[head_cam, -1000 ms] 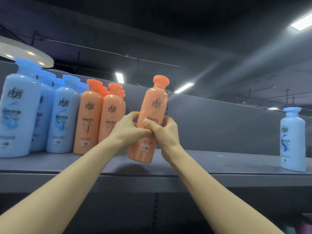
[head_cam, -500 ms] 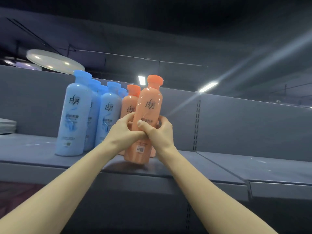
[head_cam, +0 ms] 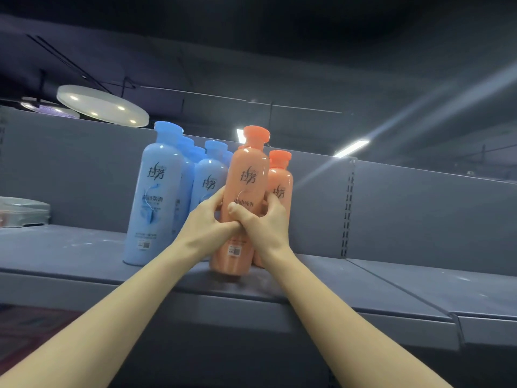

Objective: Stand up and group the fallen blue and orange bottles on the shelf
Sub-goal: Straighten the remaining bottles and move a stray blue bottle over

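Dim shop aisle seen from below shelf height: a grey metal shelf [head_cam: 84, 256] runs across the view w/ a grey back panel [head_cam: 419, 208] behind it, slotted upright strip [head_cam: 347, 208] set into that panel right of centre, and a seam where a second shelf section [head_cam: 419, 287] starts toward the right. Shelf top looks dusty, pale scuffs near its left end. Two bare forearms reach up from the bottom edge. Left hand [head_cam: 208, 219] and right hand [head_cam: 263, 222] both wrap an orange bottle [head_cam: 243, 197], fingers curled round its middle from either side, thumbs crossing at the front; bottle is upright, base on or just above the shelf near its front edge, can't tell which. Just behind it on the right stands a second orange bottle [head_cam: 279, 177], close enough to look touching. To the left, a cluster of blue bottles [head_cam: 156, 197], all upright, the nearest one tall at the front edge, others packed behind it toward the back panel; exact count unclear. At the shelf's far left end sits a low greyish container [head_cam: 22, 211], blurred. Overhead: dark ceiling, a round flat lamp [head_cam: 103, 106] w/ small bright spots at upper left, long strip light [head_cam: 351, 148] glowing past the panel's top edge, streaks of glare at upper right.
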`<state>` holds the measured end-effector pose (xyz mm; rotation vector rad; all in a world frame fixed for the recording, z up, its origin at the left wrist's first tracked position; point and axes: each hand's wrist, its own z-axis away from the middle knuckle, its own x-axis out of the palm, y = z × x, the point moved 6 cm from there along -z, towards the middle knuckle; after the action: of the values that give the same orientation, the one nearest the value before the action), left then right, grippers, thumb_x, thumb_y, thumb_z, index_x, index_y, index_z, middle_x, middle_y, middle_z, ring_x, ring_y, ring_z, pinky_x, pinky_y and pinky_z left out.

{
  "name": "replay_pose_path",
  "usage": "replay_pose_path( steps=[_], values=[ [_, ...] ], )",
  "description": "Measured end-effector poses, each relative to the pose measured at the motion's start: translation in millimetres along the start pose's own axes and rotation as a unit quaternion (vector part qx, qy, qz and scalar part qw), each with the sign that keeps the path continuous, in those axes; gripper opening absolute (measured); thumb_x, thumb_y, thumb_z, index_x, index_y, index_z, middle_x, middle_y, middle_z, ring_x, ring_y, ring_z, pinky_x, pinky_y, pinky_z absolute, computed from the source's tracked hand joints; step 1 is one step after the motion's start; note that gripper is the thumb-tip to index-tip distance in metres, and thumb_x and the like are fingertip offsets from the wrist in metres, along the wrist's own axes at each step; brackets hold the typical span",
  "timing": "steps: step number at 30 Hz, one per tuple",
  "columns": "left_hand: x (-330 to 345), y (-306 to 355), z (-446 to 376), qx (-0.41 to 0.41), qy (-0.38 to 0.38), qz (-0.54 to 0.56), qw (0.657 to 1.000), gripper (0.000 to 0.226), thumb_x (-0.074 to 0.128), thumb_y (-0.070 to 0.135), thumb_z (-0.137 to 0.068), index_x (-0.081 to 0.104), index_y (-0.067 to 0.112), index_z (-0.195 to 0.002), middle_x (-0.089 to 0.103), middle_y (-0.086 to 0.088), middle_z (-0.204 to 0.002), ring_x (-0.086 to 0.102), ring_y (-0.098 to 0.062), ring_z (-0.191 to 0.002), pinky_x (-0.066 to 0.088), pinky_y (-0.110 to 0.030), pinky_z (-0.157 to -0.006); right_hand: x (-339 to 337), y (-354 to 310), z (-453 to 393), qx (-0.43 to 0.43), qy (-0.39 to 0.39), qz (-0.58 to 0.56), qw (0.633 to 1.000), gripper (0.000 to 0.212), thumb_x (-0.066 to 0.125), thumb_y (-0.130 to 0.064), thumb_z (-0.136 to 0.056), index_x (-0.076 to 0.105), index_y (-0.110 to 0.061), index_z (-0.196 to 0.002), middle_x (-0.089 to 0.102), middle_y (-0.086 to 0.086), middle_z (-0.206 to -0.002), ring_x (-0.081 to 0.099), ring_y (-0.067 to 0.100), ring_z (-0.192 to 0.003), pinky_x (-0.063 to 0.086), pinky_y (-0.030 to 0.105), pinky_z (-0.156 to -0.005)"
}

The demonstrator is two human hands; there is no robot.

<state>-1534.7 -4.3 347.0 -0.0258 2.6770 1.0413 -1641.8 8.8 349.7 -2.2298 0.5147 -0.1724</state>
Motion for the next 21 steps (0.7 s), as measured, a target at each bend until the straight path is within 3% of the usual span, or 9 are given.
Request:
replay_pose_path(
  steps=[4, 8, 11, 15, 21],
  values=[
    [-4, -4, 0, 0.009, 0.006, -0.009, 1.000, 0.049, 0.055, 0.024, -0.061, 0.052, 0.057, -0.096, 0.067, 0.016, -0.096, 0.064, 0.004, -0.084, 0.049, -0.012, -0.070, 8, 0, 0, 0.003, 0.007, 0.030, 1.000, 0.046, 0.069, -0.034, -0.059, 0.061, -0.024, -0.103, 0.071, -0.005, -0.096, 0.068, 0.018, -0.093, 0.055, 0.043, -0.088],
    [-6, -9, 1, 0.009, 0.008, -0.017, 1.000, 0.047, 0.054, 0.022, -0.061, 0.052, 0.056, -0.095, 0.066, 0.032, -0.081, 0.061, 0.014, -0.074, 0.046, -0.001, -0.062, 7, 3, 0, -0.007, 0.000, 0.068, 0.998, 0.033, 0.071, -0.023, -0.073, 0.058, -0.024, -0.103, 0.068, -0.005, -0.096, 0.066, 0.018, -0.095, 0.053, 0.041, -0.090],
    [-6, -10, 0, 0.020, 0.011, -0.026, 0.999, 0.049, 0.060, 0.017, -0.068, 0.051, 0.055, -0.098, 0.066, 0.026, -0.085, 0.059, 0.016, -0.074, 0.047, -0.002, -0.062, 8, 3, -1, -0.013, -0.003, 0.077, 0.997, 0.028, 0.070, -0.022, -0.075, 0.057, -0.025, -0.100, 0.067, -0.007, -0.092, 0.066, 0.018, -0.094, 0.053, 0.041, -0.090],
    [-6, -11, -1, 0.027, 0.018, -0.051, 0.998, 0.046, 0.057, 0.021, -0.065, 0.052, 0.049, -0.101, 0.064, 0.034, -0.077, 0.059, 0.013, -0.072, 0.046, -0.001, -0.063, 12, 1, 2, -0.023, 0.002, 0.096, 0.995, 0.047, 0.064, -0.035, -0.064, 0.058, -0.020, -0.109, 0.070, -0.003, -0.099, 0.067, 0.021, -0.096, 0.053, 0.043, -0.090],
    [-5, -10, -1, 0.044, 0.033, -0.087, 0.995, 0.052, 0.061, 0.007, -0.080, 0.054, 0.035, -0.122, 0.060, 0.028, -0.086, 0.058, 0.004, -0.084, 0.044, -0.004, -0.065, 7, 3, 1, -0.020, -0.001, 0.104, 0.994, 0.029, 0.067, -0.018, -0.079, 0.054, -0.022, -0.105, 0.065, -0.005, -0.097, 0.064, 0.017, -0.094, 0.052, 0.039, -0.091]
  ],
)
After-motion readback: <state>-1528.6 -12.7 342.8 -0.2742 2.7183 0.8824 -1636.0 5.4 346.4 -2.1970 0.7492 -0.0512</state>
